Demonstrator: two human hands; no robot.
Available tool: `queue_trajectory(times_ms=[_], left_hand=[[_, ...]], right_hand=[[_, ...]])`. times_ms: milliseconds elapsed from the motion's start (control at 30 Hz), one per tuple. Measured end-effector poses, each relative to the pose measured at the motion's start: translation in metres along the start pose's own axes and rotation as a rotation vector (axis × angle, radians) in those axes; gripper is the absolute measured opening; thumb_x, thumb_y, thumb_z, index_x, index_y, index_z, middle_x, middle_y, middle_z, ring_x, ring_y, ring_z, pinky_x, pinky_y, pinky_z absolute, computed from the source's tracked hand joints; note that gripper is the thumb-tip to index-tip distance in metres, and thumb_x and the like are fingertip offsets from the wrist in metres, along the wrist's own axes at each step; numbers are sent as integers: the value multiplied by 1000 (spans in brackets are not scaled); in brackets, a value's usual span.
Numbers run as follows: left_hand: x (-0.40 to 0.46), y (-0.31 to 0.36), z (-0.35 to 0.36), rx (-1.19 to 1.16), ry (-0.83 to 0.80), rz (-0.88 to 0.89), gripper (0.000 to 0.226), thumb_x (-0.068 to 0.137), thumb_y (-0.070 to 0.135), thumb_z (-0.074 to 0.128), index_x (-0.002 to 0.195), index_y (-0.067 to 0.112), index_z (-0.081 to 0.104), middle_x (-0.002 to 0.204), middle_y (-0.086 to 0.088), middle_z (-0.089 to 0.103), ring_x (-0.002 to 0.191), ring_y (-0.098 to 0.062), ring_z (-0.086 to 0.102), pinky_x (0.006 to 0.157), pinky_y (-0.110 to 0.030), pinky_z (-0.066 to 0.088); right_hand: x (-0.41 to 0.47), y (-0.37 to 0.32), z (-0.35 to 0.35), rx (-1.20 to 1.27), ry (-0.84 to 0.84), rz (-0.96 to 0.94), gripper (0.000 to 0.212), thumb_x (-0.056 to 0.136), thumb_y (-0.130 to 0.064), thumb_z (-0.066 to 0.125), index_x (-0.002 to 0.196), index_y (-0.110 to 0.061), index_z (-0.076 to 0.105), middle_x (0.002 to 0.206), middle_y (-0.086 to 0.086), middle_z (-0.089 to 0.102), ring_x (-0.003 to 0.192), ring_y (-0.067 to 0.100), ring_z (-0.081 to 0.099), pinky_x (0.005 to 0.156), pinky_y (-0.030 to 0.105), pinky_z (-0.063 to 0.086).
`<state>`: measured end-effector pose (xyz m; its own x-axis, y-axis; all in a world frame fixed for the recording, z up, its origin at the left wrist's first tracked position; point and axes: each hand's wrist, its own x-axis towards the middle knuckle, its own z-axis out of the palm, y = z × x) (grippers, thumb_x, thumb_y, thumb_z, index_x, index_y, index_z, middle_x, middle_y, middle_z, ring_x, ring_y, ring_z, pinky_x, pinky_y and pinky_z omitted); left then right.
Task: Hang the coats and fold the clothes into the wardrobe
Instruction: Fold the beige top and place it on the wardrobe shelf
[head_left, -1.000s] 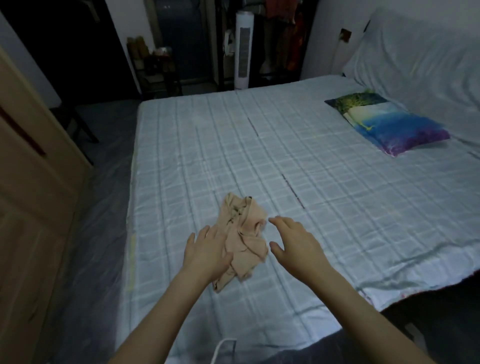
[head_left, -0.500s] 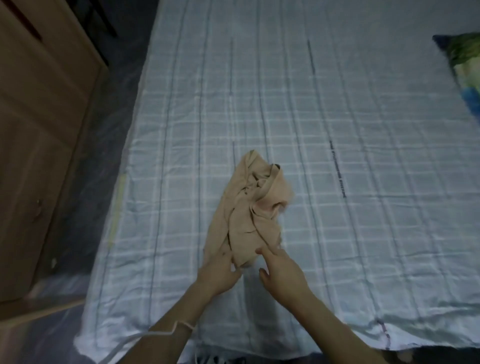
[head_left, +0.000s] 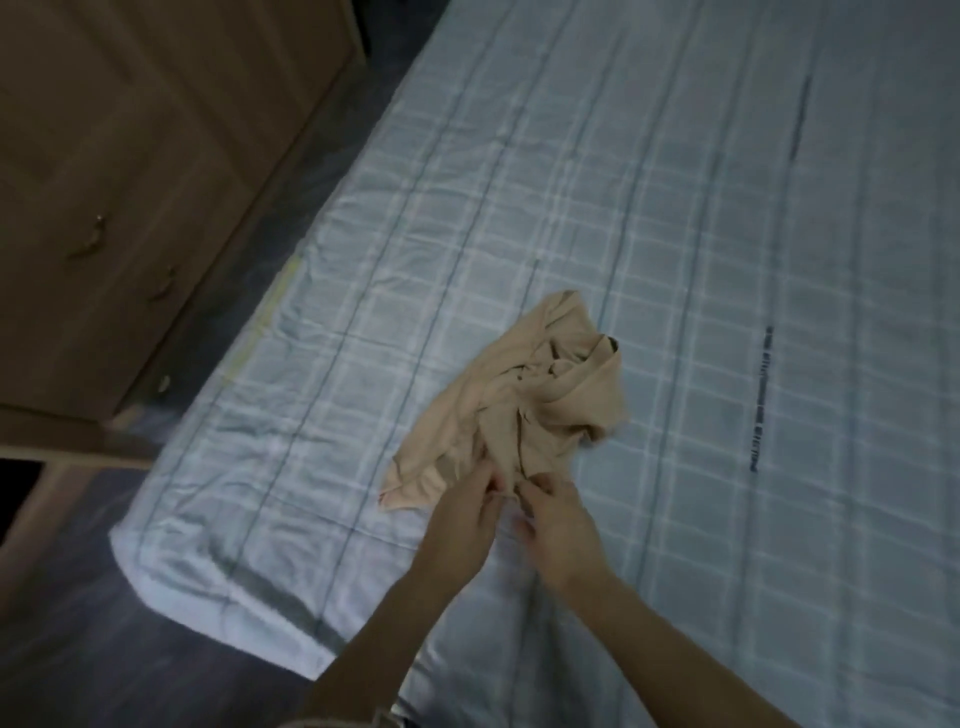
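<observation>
— Dim bedroom, seen from above: what fills most of the view?

— Mostly the bed (head_left: 675, 208), covered by a pale blue checked sheet (head_left: 363, 467) with darker stripes running along it. Its near corner hangs over a dark floor (head_left: 78, 623) at the lower left.

— And on the left?

— That is the wardrobe (head_left: 130, 156), brown wood, with small handles (head_left: 96, 236) on its doors. It stands just beside the bed, with a narrow strip of floor between them.

— Where is the clothing?

— One beige garment (head_left: 519, 405) lies crumpled on the sheet, near the bed's lower left part and well apart from the wardrobe. It is bunched and twisted, with a dark spot at its upper fold. What kind of garment it is I cannot tell.

— What are the hands doing?

— Both reach in from the bottom of the view and meet at the garment's near edge. The left hand (head_left: 460, 525) has its fingers curled onto the fabric at that edge and seems to pinch it. The right hand (head_left: 558, 525) sits just beside it, fingertips bent down onto the same edge, thumb tucked under. The picture is blurred there, so how much cloth each one has is unclear.

— Are the hands touching?

— Their fingertips are very close; I cannot say whether they touch.
</observation>
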<state>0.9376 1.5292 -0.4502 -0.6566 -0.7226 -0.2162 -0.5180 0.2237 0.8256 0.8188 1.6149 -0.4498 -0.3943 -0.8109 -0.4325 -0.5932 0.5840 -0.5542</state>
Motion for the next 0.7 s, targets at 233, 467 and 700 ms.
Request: queue_trajectory(times_ms=[233, 467, 700], left_hand=[[12, 135, -62, -185, -17, -163, 24, 87, 47, 65, 92, 32, 47, 75, 1, 63, 61, -8, 56, 57, -27, 44], [58, 249, -149, 728, -62, 276, 13, 72, 29, 54, 82, 27, 62, 87, 3, 65, 89, -23, 61, 68, -34, 44], [75, 339, -143, 377, -246, 321, 31, 89, 38, 67, 70, 13, 60, 61, 5, 56, 56, -4, 52, 59, -30, 36]], right_hand=[[-27, -32, -172, 271, 208, -198, 16, 92, -9, 55, 91, -22, 65, 80, -10, 62, 71, 1, 54, 65, 5, 37], [-107, -23, -379, -199, 380, -300, 25, 90, -35, 51, 68, -24, 48, 57, -7, 52, 63, 14, 55, 59, 39, 46], [-154, 11, -470, -243, 619, -118, 46, 97, -42, 46, 59, -14, 50, 51, -4, 51, 52, 20, 51, 49, 31, 34]])
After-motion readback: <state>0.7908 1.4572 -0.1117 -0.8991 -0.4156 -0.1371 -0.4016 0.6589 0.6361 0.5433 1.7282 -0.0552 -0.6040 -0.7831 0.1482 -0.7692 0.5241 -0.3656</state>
